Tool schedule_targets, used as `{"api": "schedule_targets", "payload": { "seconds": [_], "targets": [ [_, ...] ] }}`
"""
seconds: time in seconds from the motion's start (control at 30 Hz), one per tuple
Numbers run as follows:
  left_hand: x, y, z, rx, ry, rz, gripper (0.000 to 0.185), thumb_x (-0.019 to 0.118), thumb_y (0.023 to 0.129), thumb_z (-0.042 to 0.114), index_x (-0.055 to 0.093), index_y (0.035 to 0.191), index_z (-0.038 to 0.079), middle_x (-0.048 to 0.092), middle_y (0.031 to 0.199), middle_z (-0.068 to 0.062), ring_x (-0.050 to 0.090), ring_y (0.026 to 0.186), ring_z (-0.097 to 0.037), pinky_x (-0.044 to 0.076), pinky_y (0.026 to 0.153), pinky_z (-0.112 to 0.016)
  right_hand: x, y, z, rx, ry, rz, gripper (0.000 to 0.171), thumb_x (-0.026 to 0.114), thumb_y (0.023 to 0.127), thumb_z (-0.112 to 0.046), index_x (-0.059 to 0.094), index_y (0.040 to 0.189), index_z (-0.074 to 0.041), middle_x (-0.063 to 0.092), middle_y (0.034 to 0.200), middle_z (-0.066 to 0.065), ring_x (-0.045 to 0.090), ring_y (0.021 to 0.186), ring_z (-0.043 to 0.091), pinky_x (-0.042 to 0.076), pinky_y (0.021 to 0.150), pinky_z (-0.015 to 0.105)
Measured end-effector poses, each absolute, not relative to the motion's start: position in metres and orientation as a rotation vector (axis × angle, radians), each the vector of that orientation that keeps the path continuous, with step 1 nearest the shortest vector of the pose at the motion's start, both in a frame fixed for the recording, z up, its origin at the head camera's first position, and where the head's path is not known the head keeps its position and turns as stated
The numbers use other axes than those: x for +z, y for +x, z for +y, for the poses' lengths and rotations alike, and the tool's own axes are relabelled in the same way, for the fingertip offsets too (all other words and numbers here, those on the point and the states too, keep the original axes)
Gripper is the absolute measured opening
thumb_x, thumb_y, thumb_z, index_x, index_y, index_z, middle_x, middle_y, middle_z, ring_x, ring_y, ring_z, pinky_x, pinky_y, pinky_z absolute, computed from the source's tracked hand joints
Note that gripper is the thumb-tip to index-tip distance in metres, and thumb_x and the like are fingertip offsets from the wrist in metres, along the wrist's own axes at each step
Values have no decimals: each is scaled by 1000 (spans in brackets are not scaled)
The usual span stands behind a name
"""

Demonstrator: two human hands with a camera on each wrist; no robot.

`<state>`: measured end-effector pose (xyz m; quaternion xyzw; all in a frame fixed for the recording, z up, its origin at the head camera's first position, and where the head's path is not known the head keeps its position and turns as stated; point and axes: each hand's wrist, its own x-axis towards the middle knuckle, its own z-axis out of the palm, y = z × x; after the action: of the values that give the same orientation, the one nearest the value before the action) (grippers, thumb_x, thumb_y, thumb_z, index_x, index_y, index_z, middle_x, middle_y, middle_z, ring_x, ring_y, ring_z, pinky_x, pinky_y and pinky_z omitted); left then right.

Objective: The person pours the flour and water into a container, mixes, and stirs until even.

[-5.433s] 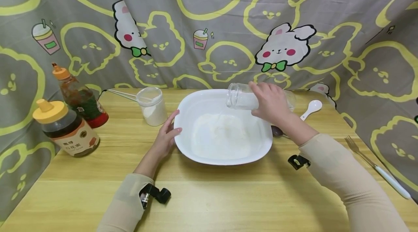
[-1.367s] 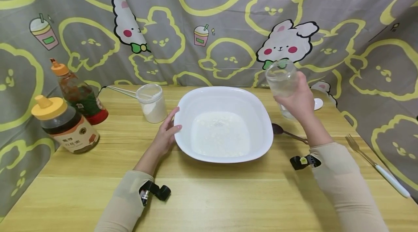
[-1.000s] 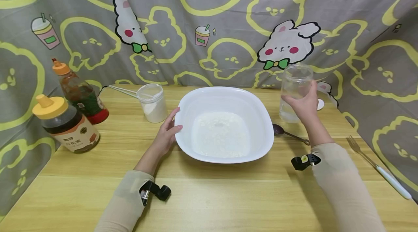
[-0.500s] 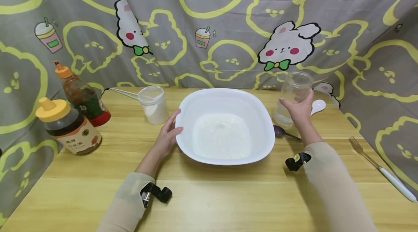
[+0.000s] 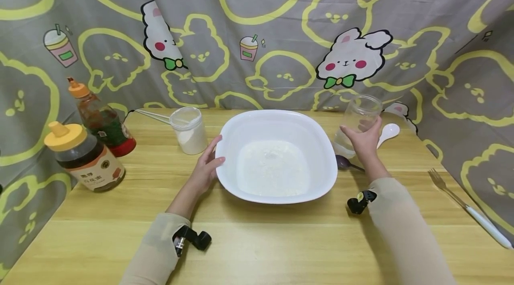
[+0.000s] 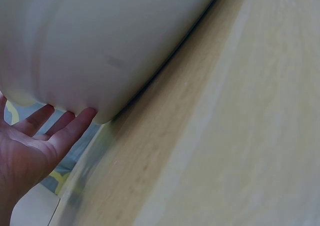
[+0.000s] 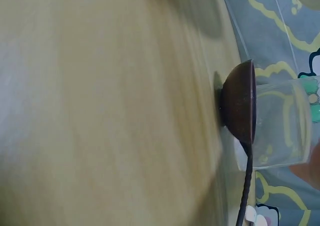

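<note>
Wooden table: one bowl, left hand flat against; right hand grip clamped on one jar.

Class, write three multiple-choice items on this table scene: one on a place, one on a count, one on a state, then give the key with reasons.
1. Where does the dark spoon lie?
A. inside the basin
B. on the table right of the white basin
C. beside the honey bottle

2. How many capped bottles stand at the table's left edge?
A. two
B. four
C. none

3. How does the clear jar stand?
A. tipped over the basin
B. lying on its side
C. upright in the right hand

Key: 1 B, its bowl shows between basin and jar. 2 A, the honey bottle and the sauce bottle. 3 C, its open mouth faces up, fingers round it.
</note>
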<state>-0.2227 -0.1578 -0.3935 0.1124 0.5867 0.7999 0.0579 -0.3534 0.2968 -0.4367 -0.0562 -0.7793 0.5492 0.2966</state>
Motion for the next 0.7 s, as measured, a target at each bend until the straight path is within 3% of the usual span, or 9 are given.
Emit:
{"api": "schedule_targets", "payload": {
  "seconds": [0.2,0.37,0.6,0.7],
  "targets": [
    [-393,-222,-158,2423,343,1776,64,49,80,4,23,137,17,25,135,-15,30,114,-40,47,77,-38,-435,-345,298,1464,-122,-2137,98,74,59,-43,7,131,-36,34,126,7,35,113,24,36,90,40],
    [-394,-222,-158,2426,339,1770,64,49,81,3,23,137,18,26,134,-15,31,113,-40,47,77,-38,-421,-327,302,1604,-32,-2162,94,72,66,-34,6,133,-33,27,131,13,28,117,30,32,93,45],
    [-393,-223,-158,2430,341,1773,65,49,80,4,23,137,17,26,134,-16,30,113,-41,48,76,-38,-371,-274,290,1765,-62,-2180,88,66,74,-22,4,136,-26,18,137,15,23,120,30,31,96,33],
    [-392,-222,-157,2429,339,1770,65,49,79,4,23,137,17,26,134,-16,30,113,-41,47,77,-39,-349,-250,283,1855,-83,-2111,84,65,75,-18,7,136,-21,22,135,15,27,119,28,31,96,30]
  ]
}}
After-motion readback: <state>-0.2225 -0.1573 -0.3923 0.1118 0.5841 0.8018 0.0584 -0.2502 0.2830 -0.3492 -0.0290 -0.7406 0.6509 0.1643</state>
